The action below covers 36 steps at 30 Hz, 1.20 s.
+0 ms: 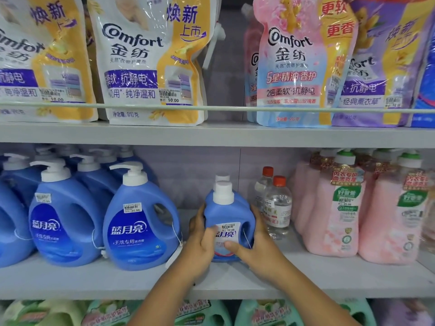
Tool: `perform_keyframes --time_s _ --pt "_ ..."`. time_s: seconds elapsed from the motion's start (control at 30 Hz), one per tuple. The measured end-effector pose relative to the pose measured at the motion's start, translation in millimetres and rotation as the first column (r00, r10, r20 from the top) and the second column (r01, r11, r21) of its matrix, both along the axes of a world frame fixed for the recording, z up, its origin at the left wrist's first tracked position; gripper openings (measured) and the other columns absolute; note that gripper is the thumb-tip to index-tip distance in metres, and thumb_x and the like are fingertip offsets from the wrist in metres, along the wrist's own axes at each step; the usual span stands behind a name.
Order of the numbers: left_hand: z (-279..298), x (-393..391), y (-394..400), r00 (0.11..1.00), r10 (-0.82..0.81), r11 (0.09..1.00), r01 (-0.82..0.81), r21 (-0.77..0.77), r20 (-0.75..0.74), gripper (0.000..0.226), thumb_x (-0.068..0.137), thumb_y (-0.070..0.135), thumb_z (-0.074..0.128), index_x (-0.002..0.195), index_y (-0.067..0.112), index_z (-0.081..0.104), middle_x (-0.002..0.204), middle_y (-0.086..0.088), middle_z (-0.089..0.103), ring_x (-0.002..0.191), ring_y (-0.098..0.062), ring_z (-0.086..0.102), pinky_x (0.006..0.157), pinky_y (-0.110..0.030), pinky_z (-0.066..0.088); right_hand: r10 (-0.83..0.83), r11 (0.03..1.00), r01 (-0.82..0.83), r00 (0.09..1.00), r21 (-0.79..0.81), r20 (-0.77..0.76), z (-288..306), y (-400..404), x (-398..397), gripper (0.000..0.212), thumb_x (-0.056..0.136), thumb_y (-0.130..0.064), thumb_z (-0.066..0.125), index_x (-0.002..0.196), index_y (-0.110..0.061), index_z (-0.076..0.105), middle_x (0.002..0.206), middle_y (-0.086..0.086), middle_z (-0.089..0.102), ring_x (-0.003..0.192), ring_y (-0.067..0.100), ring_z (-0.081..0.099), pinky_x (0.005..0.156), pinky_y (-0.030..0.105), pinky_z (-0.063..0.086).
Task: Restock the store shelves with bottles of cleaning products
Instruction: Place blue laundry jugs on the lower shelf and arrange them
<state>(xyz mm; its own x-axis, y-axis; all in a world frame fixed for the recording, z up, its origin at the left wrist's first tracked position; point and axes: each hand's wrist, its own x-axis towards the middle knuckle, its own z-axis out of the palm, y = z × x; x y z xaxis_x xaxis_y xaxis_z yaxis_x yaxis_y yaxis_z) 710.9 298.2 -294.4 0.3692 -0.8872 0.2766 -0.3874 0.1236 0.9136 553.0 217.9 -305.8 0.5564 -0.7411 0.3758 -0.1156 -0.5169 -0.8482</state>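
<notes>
Both hands grip one small blue bottle (229,222) on the middle shelf (329,278): the left hand (200,243) wraps its left side, the right hand (254,241) its right, thumbs across the label. A second white cap shows just behind it. It looks like rigid, smooth plastic, probably heavy with liquid, so the waist or side handle seems the safest hold. Left of it stand large blue pump bottles (141,220) (at least five visible). Right of it are two clear bottles (277,205), then pink bottles (336,208), at least four.
</notes>
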Motion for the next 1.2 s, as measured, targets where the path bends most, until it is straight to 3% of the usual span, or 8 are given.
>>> perform_keyframes --time_s 0.17,0.43,0.57,0.67,0.8,0.9,1.03,1.2 --pt "0 2 5 0.999 -0.004 1.0 0.004 -0.006 -0.037 0.035 0.105 0.04 0.036 0.138 0.033 0.045 0.132 0.006 0.051 0.119 0.004 0.05 0.087 -0.009 0.04 -0.015 0.999 0.016 1.0 -0.043 0.018 -4 8 1 0.089 0.082 -0.021 0.081 0.15 -0.037 0.026 0.144 -0.018 0.048 0.134 0.002 0.049 0.108 0.03 0.047" --pt "-4 -6 10 0.992 0.078 0.992 -0.087 -0.091 -0.095 0.02 0.103 0.024 0.051 0.121 0.028 0.056 0.107 0.007 0.07 0.09 0.006 0.066 0.07 -0.01 0.049 -0.053 0.992 0.051 0.998 -0.114 -0.015 0 16 3 0.082 0.086 -0.032 0.077 0.147 -0.046 0.024 0.143 -0.032 0.041 0.134 -0.008 0.042 0.106 0.015 0.04" --pt "-5 -22 22 0.983 0.161 0.938 -0.181 -0.294 -0.092 0.052 0.094 0.013 0.065 0.136 0.036 0.045 0.129 0.02 0.057 0.117 0.009 0.056 0.09 -0.01 0.048 -0.26 0.965 0.26 0.953 0.018 0.156 -2 18 -14 0.069 0.083 -0.06 0.07 0.143 -0.04 0.043 0.141 -0.023 0.05 0.131 -0.001 0.049 0.11 0.032 0.045" --pt "0 -41 30 0.973 0.232 0.875 -0.202 -0.44 0.014 0.059 0.087 0.025 0.063 0.143 0.029 0.043 0.144 0.013 0.044 0.136 -0.005 0.044 0.106 -0.011 0.038 -0.457 0.88 0.475 0.852 -0.011 0.255 13 6 -40 0.049 0.091 -0.034 0.07 0.135 -0.033 0.05 0.135 -0.009 0.053 0.125 0.007 0.054 0.104 0.031 0.048" --pt "14 -64 32 0.95 0.283 0.806 -0.16 -0.571 0.133 0.047 0.084 0.031 0.054 0.131 0.029 0.053 0.143 0.005 0.046 0.137 -0.013 0.043 0.113 -0.019 0.032 -0.584 0.802 0.594 0.803 -0.072 0.116 26 -34 -45 0.082 0.083 -0.037 0.075 0.151 -0.013 0.036 0.151 0.008 0.045 0.14 0.026 0.043 0.115 0.046 0.038" --pt "24 -84 27 0.962 0.254 0.832 -0.163 -0.53 0.104 0.034 0.084 0.029 0.054 0.117 0.036 0.058 0.133 0.015 0.055 0.13 -0.008 0.05 0.106 -0.013 0.036 -0.549 0.836 0.549 0.835 0.025 0.016 18 -64 -28 0.089 0.065 -0.057 0.075 0.138 -0.016 0.044 0.13 0.009 0.061 0.115 0.028 0.062 0.097 0.045 0.053" --pt "36 -109 11 0.96 0.249 0.885 -0.173 -0.433 0.125 0.033 0.085 0.022 0.057 0.111 0.043 0.056 0.121 0.018 0.059 0.12 0.006 0.05 0.094 0.0 0.031 -0.47 0.877 0.462 0.882 0.134 0.037 24 -74 -27 0.066 0.069 -0.029 0.087 0.123 -0.022 0.048 0.103 0.003 0.069 0.079 0.023 0.071 0.062 0.032 0.06" --pt "56 -135 -17 0.975 0.201 0.931 -0.222 -0.289 -0.099 0.023 0.102 0.022 0.05 0.117 0.039 0.058 0.115 0.026 0.059 0.107 0.012 0.056 0.083 0.004 0.033 -0.406 0.914 0.402 0.908 0.059 0.104 22 -43 -56 0.044 0.076 -0.016 0.081 0.11 -0.03 0.056 0.09 -0.006 0.071 0.073 0.003 0.069 0.064 0.024 0.059"
